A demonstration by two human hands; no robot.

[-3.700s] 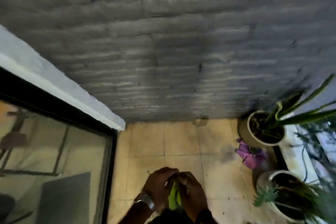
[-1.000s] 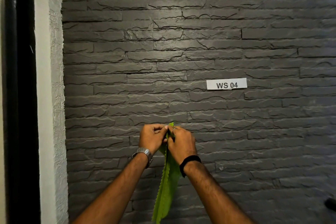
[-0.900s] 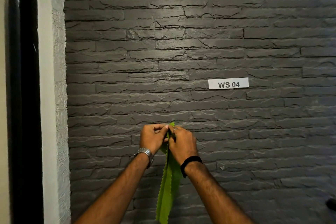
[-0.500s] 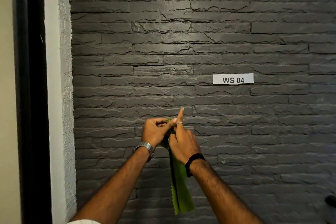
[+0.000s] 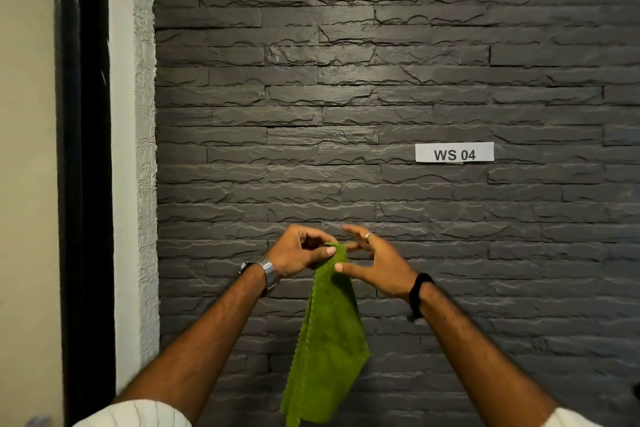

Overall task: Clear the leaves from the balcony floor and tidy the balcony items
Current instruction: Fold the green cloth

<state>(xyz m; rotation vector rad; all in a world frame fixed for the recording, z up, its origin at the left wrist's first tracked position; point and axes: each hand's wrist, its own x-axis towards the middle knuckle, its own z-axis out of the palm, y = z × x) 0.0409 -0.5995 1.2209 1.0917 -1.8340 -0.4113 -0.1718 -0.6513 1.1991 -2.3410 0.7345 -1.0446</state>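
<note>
1. Green cloth (image 5: 329, 340) hangs in front of the dark stone wall (image 5: 381, 80), low in my head view between both forearms; its long axis runs straight up and down, top corner up at the hands, loose end pointing down.
2. Far left I see a beige surface and a black door frame (image 5: 86, 184), then a white textured wall edge (image 5: 143, 149) meeting the stone.
3. My left hand (image 5: 298, 253), with a metal watch (image 5: 268, 272) on its wrist, pinches the cloth's top corner between thumb and curled fingers.
4. My right hand (image 5: 377, 263) sits just beside it with fingers spread and loose; its thumb tip touches the cloth's upper edge, gripping nothing. A black band (image 5: 417, 291) circles that wrist.
5. Right of the hands, higher up, a white label (image 5: 454, 152) reading "WS 04" is stuck on the wall.
</note>
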